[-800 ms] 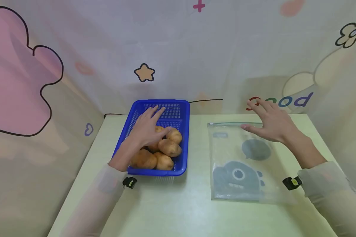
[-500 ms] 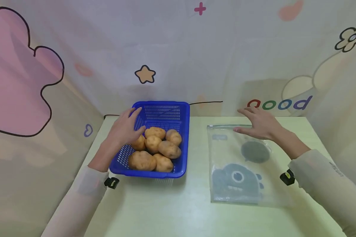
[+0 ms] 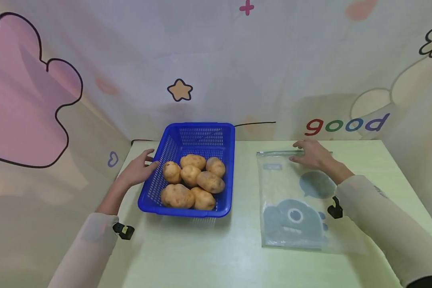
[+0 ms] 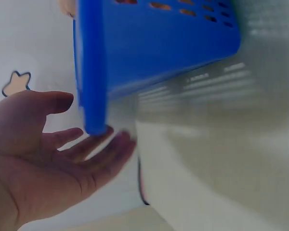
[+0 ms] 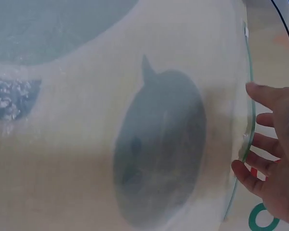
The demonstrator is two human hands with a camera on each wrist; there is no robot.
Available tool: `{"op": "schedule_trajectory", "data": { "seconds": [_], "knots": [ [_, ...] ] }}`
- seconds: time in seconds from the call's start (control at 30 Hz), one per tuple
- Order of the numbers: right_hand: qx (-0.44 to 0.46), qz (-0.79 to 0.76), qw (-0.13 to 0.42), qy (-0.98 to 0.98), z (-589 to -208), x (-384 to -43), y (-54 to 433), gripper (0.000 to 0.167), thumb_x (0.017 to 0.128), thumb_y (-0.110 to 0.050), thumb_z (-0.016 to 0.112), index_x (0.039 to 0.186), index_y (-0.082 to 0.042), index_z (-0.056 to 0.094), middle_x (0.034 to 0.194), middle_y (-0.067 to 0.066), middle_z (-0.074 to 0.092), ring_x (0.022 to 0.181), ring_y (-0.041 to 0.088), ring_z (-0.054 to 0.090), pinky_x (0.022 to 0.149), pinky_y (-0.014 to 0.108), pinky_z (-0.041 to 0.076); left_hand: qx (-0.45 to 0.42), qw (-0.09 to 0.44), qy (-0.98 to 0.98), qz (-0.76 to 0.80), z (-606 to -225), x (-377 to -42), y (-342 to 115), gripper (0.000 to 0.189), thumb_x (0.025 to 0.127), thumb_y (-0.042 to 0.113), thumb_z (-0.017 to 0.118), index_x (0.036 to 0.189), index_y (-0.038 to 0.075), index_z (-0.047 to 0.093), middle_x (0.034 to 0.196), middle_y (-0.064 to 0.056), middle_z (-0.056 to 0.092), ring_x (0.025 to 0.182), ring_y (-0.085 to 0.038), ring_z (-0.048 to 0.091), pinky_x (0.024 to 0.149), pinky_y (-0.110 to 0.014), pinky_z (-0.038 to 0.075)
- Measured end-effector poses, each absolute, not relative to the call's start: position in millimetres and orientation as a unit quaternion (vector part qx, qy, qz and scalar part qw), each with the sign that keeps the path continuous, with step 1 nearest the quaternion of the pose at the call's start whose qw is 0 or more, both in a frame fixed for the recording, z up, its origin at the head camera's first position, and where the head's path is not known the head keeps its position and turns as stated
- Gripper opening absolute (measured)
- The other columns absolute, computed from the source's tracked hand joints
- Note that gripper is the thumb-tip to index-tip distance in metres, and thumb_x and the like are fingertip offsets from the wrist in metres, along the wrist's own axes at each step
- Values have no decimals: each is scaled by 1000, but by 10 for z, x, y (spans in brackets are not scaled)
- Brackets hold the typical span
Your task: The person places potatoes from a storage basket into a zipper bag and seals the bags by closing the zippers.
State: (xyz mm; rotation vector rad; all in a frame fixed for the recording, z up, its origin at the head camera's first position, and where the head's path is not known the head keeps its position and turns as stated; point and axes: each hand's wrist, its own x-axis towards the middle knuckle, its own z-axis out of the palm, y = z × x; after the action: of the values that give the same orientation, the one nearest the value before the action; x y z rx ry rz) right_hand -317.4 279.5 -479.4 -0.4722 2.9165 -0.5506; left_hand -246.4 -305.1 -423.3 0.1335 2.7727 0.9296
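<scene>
A blue plastic basket [image 3: 233, 176] holds several potatoes [image 3: 191, 175] on the table. At its left side is my left hand [image 3: 138, 170], the thumb reaching to the rim. In the left wrist view the thumb and fingers of that hand [image 4: 53, 159] stand apart around the basket's rim [image 4: 92, 67], without closing on it. To the right lies a flat, see-through zip bag [image 3: 279, 184] with a grey-blue monster print. Over its zip edge is my right hand [image 3: 313, 155], fingers loosely bent. The right wrist view has the fingertips right at the green zip strip [image 5: 253, 122].
The pale table [image 3: 201, 256] ends at a printed cloth backdrop [image 3: 273, 72] right behind the basket and the bag. More of the cloth rises at the left and right sides. A gap of tabletop separates basket and bag.
My left hand has moved from above the potatoes out to the left and down to the basket's left rim. My right hand has come down to the bag's zip edge.
</scene>
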Motion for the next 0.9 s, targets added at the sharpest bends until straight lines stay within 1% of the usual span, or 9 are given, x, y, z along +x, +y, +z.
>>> {"op": "schedule_trajectory", "data": {
  "seconds": [0.1,0.17,0.2,0.27,0.33,0.4,0.57,0.7,0.9],
  "knots": [
    [-150,-200,60,966,-4864,-3207,2817,51,99,-24,73,136,9,61,129,34,65,119,50,61,102,66,49,24,141,913,382,-4260,-2447,-3102,68,112,27,49,166,-3,20,150,-37,46,122,-47,64,97,-56,58],
    [-139,-210,54,966,-4911,-3221,2824,43,100,-18,71,132,9,64,124,32,67,113,47,62,100,64,51,9,161,893,421,-4279,-2441,-3122,65,113,25,48,165,-2,21,146,-36,48,112,-42,69,90,-51,62],
    [-135,-214,51,966,-4929,-3227,2828,38,100,-14,69,129,9,65,121,31,68,110,46,63,98,63,51,4,169,884,436,-4283,-2437,-3124,64,113,24,48,165,-2,22,145,-36,49,109,-40,71,87,-48,63],
    [-130,-221,44,966,-4946,-3235,2836,29,100,-9,65,124,8,68,115,29,69,104,43,62,96,61,52,-2,180,873,454,-4285,-2437,-3121,61,114,24,46,165,-2,23,142,-36,51,107,-39,72,85,-47,64],
    [-131,-230,40,963,-4938,-3230,2843,24,100,-4,61,118,8,71,112,28,70,100,42,61,95,60,52,-8,182,869,460,-4293,-2439,-3120,61,115,25,46,165,-1,23,142,-35,52,108,-38,72,85,-47,64],
    [-138,-240,36,960,-4908,-3216,2849,21,100,-2,60,114,7,72,110,26,71,98,40,61,95,60,53,-10,182,867,464,-4304,-2442,-3125,62,115,26,46,166,0,22,144,-35,52,111,-39,71,88,-50,63],
    [-155,-258,25,953,-4730,-3161,2897,15,100,-2,65,111,4,73,106,22,71,95,36,63,90,55,57,-13,193,853,485,-4325,-2452,-3156,66,115,30,45,168,3,18,149,-34,48,120,-44,66,94,-58,59],
    [-166,-264,24,950,-4499,-3136,2925,13,99,-3,69,110,2,73,105,19,71,96,35,64,86,52,58,-17,199,847,492,-4332,-2459,-3165,66,115,31,45,168,4,18,149,-34,48,121,-45,66,95,-59,58],
    [-213,-264,10,941,-4008,-3104,2801,11,94,0,70,105,1,72,104,16,71,101,36,66,92,56,56,-23,198,850,488,-4338,-2450,-3158,65,115,30,46,168,5,20,148,-32,50,118,-41,67,96,-58,59]
  ]
}}
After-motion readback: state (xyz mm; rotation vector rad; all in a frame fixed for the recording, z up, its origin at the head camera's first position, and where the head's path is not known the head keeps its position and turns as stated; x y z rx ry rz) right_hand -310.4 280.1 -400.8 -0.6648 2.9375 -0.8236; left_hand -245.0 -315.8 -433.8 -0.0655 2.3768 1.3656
